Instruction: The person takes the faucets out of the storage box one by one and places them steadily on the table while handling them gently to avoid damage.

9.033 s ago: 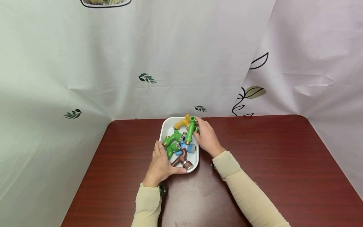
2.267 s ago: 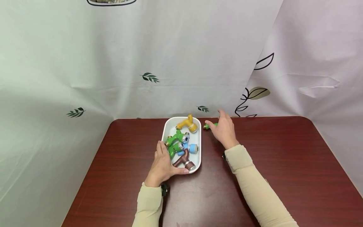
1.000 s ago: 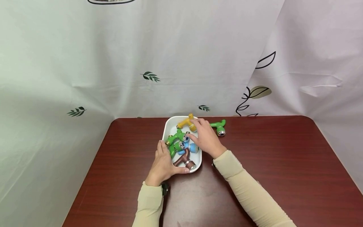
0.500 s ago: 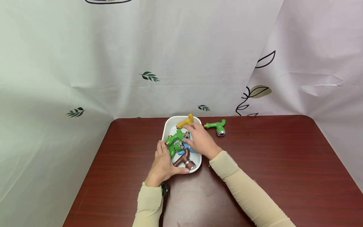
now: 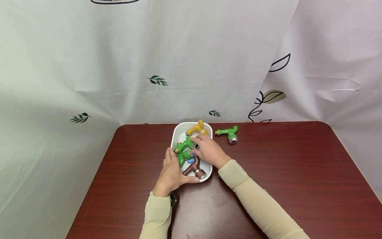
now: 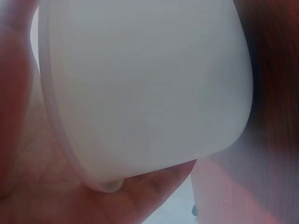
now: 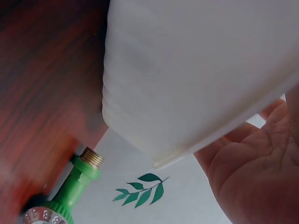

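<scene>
A white plastic tray (image 5: 177, 131) holds several water taps. My left hand (image 5: 169, 174) grips its near left corner, thumb along the near rim and fingers down the left side; the left wrist view shows the palm (image 6: 46, 163) against the rim. My right hand (image 5: 211, 151) reaches over the tray's right rim, with thumb and fingers around the handle end of the upper green tap (image 5: 185, 144). A second green tap (image 5: 181, 158) lies just below it. The blue tap (image 5: 191, 160) is mostly hidden by the right hand. In the right wrist view the fingertips are behind the tray wall.
Also in the tray are a yellow tap (image 5: 195, 128) at the far end and a brown tap (image 5: 193, 167) at the near end. Another green tap (image 5: 228, 131) lies on the dark red table (image 5: 268, 172) right of the tray. A white curtain (image 5: 191, 59) hangs behind the table.
Earlier my right hand lifted a green tap from the tray and laid it on the table at the right. Since then it has returned and moved over the tray to the upper green tap.
</scene>
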A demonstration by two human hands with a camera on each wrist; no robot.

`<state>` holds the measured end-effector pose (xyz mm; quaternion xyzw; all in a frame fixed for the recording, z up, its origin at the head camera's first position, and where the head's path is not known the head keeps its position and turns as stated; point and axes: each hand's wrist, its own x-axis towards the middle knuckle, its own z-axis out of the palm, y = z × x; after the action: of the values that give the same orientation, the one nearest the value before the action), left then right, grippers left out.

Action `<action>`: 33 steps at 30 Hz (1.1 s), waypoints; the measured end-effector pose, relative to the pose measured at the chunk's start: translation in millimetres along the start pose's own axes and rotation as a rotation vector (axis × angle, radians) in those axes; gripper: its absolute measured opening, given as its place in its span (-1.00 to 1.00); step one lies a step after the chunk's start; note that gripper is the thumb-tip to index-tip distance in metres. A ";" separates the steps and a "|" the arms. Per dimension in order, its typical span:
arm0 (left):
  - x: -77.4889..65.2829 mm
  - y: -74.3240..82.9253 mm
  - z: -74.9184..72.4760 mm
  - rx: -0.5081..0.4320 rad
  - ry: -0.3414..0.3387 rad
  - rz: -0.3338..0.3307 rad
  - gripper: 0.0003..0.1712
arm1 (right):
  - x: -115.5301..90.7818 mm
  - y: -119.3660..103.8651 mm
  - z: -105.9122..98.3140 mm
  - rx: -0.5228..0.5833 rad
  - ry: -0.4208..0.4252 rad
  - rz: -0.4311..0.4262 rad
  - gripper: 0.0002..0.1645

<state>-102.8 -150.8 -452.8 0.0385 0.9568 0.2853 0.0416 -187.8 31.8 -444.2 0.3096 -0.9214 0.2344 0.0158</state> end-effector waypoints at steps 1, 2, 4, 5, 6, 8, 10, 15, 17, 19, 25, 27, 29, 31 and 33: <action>-0.1 -0.1 0.2 -0.002 -0.001 -0.001 0.78 | -0.1 0.0 0.4 0.002 -0.005 0.000 -0.37; -0.2 -0.3 0.5 -0.003 -0.002 -0.002 0.78 | -0.1 0.1 0.8 0.005 -0.009 -0.002 -0.38; -0.1 -0.3 0.7 -0.007 -0.003 -0.002 0.78 | -0.1 0.5 1.8 0.010 -0.008 -0.005 -0.38; -0.1 -0.3 0.8 -0.007 -0.002 -0.001 0.78 | -0.2 0.7 2.2 0.010 -0.007 -0.006 -0.38; 0.0 -0.3 0.9 -0.007 -0.001 0.002 0.78 | -0.2 0.9 2.5 0.009 -0.005 -0.008 -0.38; 0.3 -0.3 0.9 -0.003 0.006 0.012 0.78 | 0.3 1.6 4.2 -0.005 0.013 -0.023 -0.40; 0.4 -0.5 0.9 0.001 0.012 0.020 0.78 | 0.8 2.1 5.5 -0.016 0.025 -0.036 -0.41; 0.0 -0.9 0.9 -0.006 0.011 0.025 0.78 | 1.9 3.3 7.0 -0.005 0.010 -0.056 -0.45; -0.1 -1.1 1.0 -0.008 0.011 0.026 0.77 | 2.0 3.7 7.3 -0.006 0.002 -0.062 -0.46; -0.1 -1.2 1.1 -0.007 0.013 0.029 0.77 | 2.1 4.2 7.6 -0.015 -0.005 -0.066 -0.47; 0.1 -1.1 0.6 0.002 0.018 0.033 0.77 | 3.7 5.0 9.5 0.001 -0.010 -0.061 -0.51; 0.0 -1.2 0.6 0.004 0.018 0.032 0.77 | 4.4 4.2 10.0 0.022 -0.010 -0.052 -0.54; -0.1 -1.0 0.5 0.003 0.019 0.033 0.77 | 4.8 3.6 10.6 0.049 -0.001 -0.043 -0.56; -0.2 -0.7 0.3 0.001 0.016 0.031 0.76 | 5.2 3.2 11.2 0.073 0.009 -0.037 -0.57; -0.4 -0.3 0.2 -0.003 0.013 0.029 0.76 | 5.6 3.2 12.0 0.087 0.027 -0.032 -0.58</action>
<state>-102.4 -151.0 -453.1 0.0503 0.9559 0.2877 0.0315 -192.7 25.5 -455.3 0.3215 -0.9049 0.2782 0.0186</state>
